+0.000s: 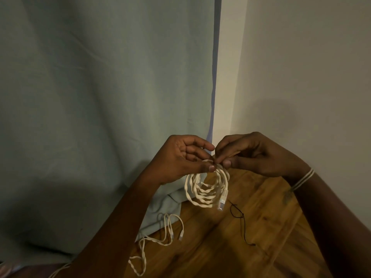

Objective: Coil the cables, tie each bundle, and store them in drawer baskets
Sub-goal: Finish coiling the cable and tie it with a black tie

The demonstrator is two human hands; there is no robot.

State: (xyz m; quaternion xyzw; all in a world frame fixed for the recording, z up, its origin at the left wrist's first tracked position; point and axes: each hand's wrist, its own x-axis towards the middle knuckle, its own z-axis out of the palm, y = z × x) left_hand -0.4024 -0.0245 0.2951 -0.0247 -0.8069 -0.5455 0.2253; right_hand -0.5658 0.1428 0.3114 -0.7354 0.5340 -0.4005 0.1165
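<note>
A coiled white twisted cable (202, 189) hangs in the air above the wooden floor, its clear plug (221, 205) dangling at the lower right of the coil. My left hand (184, 157) pinches the top of the coil between thumb and fingers. My right hand (255, 155) meets it at the same spot, thumb and forefinger pinching at the top of the bundle. What the fingertips hold besides the cable is too small to tell. A second white cable (160, 237) lies loose on the floor below.
A thin black string (241, 219) lies on the wooden floor (230, 247). A pale green curtain (100, 117) hangs on the left, its hem bunched on the floor. A white wall (301, 77) stands on the right. My right wrist wears a striped band (303, 180).
</note>
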